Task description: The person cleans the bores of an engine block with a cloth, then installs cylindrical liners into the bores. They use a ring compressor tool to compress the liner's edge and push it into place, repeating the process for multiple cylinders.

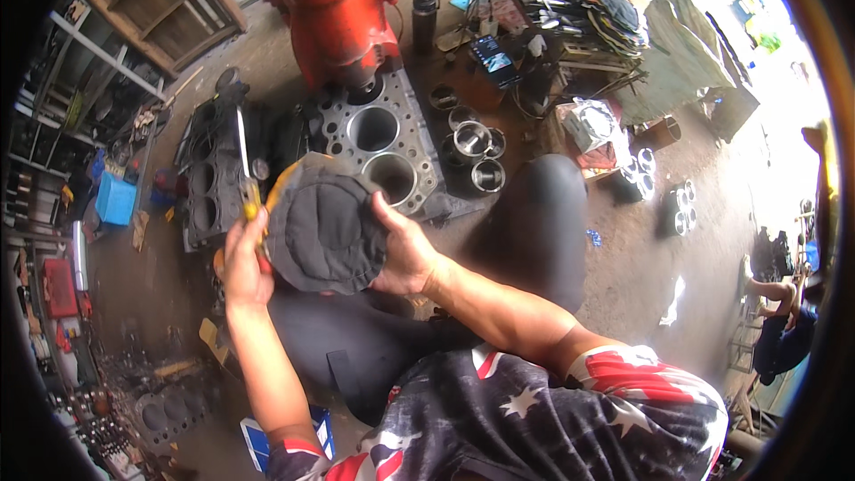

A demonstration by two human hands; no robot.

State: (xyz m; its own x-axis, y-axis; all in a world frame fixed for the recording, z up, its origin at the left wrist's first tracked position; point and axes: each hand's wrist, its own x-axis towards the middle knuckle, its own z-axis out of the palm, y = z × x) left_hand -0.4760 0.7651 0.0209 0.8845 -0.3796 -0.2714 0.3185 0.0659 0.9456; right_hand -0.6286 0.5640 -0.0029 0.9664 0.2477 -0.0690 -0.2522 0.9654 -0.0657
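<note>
My left hand [247, 260] is closed around the yellow handle of a screwdriver [242, 156], its long bright shaft pointing up and away from me. Its fingers also sit at the left edge of a round black cloth piece [322, 227], with a yellow edge showing behind; whether it is a cap or a pad I cannot tell. My right hand [405, 254] grips that cloth from the right, thumb on top and the other fingers hidden beneath. Just beyond the cloth lies a grey engine block [411, 129] with large round bores, partly covered by it.
A red machine [329, 18] stands over the block's far end. Metal cylinder rings [472, 138] are grouped right of it, beside my knee. A darker engine block [205, 169] lies at left. Tools cover a low table [570, 53]; more cylinders [684, 207] stand on the floor at right.
</note>
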